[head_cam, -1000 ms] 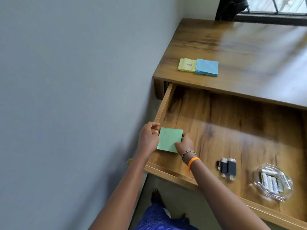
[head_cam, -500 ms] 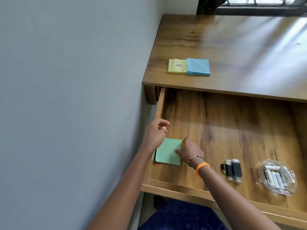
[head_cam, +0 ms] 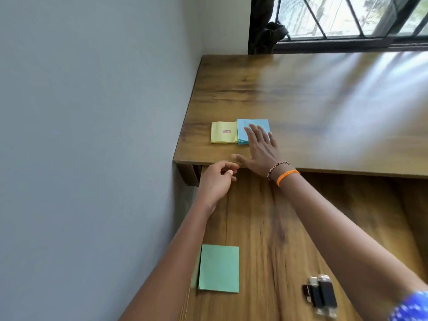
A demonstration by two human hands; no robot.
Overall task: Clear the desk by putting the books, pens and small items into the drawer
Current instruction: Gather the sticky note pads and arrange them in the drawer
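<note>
A green sticky-note pad (head_cam: 219,268) lies flat in the open drawer (head_cam: 266,228), near its left wall. On the desk top (head_cam: 312,100) a yellow pad (head_cam: 223,132) and a blue pad (head_cam: 251,128) sit side by side near the front left corner. My right hand (head_cam: 259,149) stretches over the desk edge, fingers spread, its fingertips over the blue pad, holding nothing. My left hand (head_cam: 217,181) hovers above the drawer's back left corner with fingers loosely curled and nothing in it.
Several black USB sticks (head_cam: 320,295) lie in the drawer at the lower right. A grey wall (head_cam: 92,135) runs close along the desk's left side. A barred window (head_cam: 347,17) and a dark curtain (head_cam: 264,26) stand behind the desk.
Both hands have let go of the green pad, which now rests in the drawer. They moved forward, the right hand reaching up onto the blue pad on the desk.
</note>
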